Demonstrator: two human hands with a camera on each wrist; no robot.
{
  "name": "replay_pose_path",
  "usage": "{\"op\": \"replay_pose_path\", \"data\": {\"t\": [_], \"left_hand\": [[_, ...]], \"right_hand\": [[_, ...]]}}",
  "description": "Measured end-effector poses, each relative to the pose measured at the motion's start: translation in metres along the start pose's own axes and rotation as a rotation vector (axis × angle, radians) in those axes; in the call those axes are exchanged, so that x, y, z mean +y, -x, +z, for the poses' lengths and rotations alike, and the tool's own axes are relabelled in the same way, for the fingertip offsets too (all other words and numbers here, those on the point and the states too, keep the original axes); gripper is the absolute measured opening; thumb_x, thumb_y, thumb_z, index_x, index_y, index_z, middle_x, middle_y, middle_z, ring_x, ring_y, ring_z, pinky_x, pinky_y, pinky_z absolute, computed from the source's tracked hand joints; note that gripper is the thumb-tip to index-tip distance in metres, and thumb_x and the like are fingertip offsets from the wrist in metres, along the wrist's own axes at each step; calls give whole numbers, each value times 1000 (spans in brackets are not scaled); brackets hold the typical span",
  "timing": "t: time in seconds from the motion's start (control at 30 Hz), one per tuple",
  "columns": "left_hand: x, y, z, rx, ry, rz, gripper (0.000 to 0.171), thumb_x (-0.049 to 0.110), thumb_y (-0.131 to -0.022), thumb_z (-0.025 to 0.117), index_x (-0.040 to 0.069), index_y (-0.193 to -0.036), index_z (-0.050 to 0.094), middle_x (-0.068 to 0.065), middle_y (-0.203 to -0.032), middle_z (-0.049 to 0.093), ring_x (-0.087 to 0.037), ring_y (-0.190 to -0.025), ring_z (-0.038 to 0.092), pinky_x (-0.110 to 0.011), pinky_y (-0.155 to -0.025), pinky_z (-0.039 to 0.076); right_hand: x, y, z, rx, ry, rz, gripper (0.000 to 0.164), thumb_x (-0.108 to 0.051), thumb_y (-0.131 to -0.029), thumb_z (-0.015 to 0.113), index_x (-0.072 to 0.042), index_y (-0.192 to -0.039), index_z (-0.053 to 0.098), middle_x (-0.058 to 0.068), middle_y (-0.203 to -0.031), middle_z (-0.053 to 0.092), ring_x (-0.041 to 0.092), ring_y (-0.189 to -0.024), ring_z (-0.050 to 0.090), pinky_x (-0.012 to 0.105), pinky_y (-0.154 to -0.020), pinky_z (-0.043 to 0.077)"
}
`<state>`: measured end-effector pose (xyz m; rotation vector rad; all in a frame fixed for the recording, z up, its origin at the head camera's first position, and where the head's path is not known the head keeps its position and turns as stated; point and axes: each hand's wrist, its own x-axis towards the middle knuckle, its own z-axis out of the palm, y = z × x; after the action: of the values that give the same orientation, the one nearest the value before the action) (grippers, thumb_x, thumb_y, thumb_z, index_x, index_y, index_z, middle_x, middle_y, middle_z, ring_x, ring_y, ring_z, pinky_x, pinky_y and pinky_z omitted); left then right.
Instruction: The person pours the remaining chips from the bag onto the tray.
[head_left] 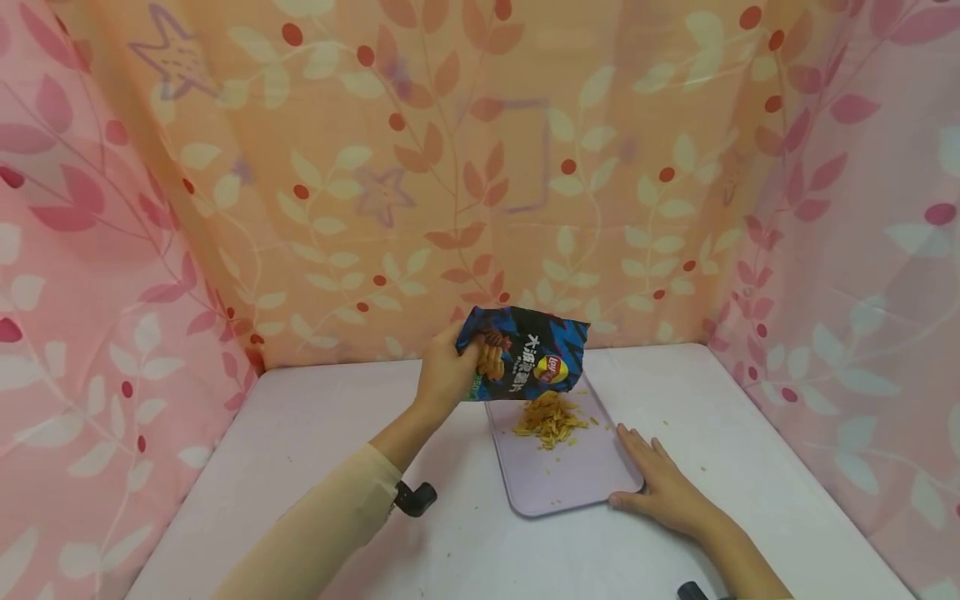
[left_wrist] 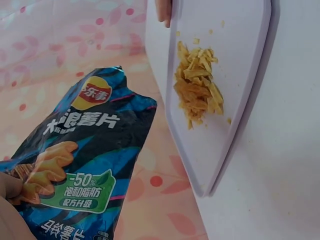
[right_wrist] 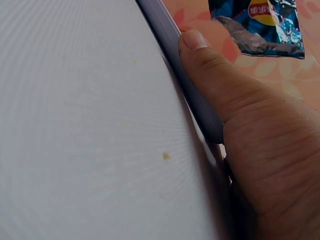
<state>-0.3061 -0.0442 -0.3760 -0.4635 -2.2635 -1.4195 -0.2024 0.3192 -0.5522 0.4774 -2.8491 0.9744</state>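
My left hand (head_left: 441, 375) grips a blue and black chip bag (head_left: 528, 354) by one end and holds it tilted above the far part of a pale purple tray (head_left: 570, 487). A heap of broken chips (head_left: 551, 421) lies on the tray below the bag. In the left wrist view the bag (left_wrist: 95, 145) shows its printed front, with the chip heap (left_wrist: 197, 85) beyond it. My right hand (head_left: 667, 492) lies at the tray's near right corner, fingers extended. Its thumb (right_wrist: 210, 65) touches the tray's edge in the right wrist view. What remains inside the bag is hidden.
A white table (head_left: 315, 483) carries the tray, with small crumbs (head_left: 703, 468) scattered around it. Floral curtains (head_left: 480, 167) stand behind the table and along both sides. Black wrist camera parts (head_left: 416, 498) stick out from my wrists.
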Motion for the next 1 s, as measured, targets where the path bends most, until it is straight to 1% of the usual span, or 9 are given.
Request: {"op": "replay_pose_path", "data": {"t": [0.1,0.23,0.27,0.33,0.5,0.6,0.77,0.87,1.0], "left_hand": [[0,-1,-4,-11,39,-18,12,20,-100,67,13,-106,75,-5,-86,69,-21,-71,58,-33,-63,48],[1,-1,-12,-23,74,-38,13,22,-102,66,14,-108,74,-5,-87,68,-21,-74,58,-33,-66,50],[0,-2,-14,-23,77,-37,14,22,-102,66,14,-109,74,-4,-89,68,-20,-76,59,-32,-68,51],[0,-2,-19,-18,84,-36,14,23,-102,66,14,-110,73,-4,-91,69,-20,-80,60,-32,-73,53],[-4,-2,-29,-1,112,-54,14,23,-102,66,14,-110,73,-6,-90,70,-21,-77,60,-32,-71,54],[-7,0,-33,14,127,-74,16,22,-101,67,15,-114,73,-6,-96,73,-21,-81,62,-34,-73,56],[-13,5,-38,12,208,-139,22,24,-103,65,14,-121,71,-6,-111,73,-21,-95,68,-37,-83,61],[-15,9,-41,10,248,-186,24,25,-104,63,13,-123,69,-9,-109,71,-23,-95,67,-37,-82,60],[-18,14,-46,17,265,-254,26,27,-104,62,15,-127,67,-8,-113,70,-22,-98,66,-36,-84,59]], "right_hand": [[-1,0,0,1,-9,3,115,-58,-77,82,-13,-164,23,18,-167,26,49,-153,18,62,-123,2],[-3,0,0,0,-13,0,115,-58,-77,83,-12,-164,24,19,-167,26,51,-152,17,66,-121,3],[-4,0,-1,1,-11,-3,115,-57,-77,83,-12,-163,24,19,-167,26,50,-152,17,65,-122,3],[-5,0,-2,0,-7,-8,115,-57,-77,83,-11,-163,24,19,-167,26,50,-152,18,64,-122,2],[-5,-1,-4,0,-6,-10,114,-57,-77,83,-11,-163,24,19,-167,26,50,-152,18,64,-122,3],[-5,-1,-4,-2,-12,-7,114,-56,-77,83,-11,-163,24,20,-167,25,51,-152,17,66,-121,3],[-2,0,-2,4,-16,-13,115,-57,-77,83,-11,-164,23,20,-167,25,51,-152,18,66,-122,2],[-1,1,-1,9,-13,-16,115,-57,-77,83,-12,-164,22,20,-167,25,51,-152,18,62,-123,1],[-1,2,0,14,-5,-24,114,-56,-78,83,-12,-164,22,19,-167,25,50,-152,20,55,-125,-2]]}}
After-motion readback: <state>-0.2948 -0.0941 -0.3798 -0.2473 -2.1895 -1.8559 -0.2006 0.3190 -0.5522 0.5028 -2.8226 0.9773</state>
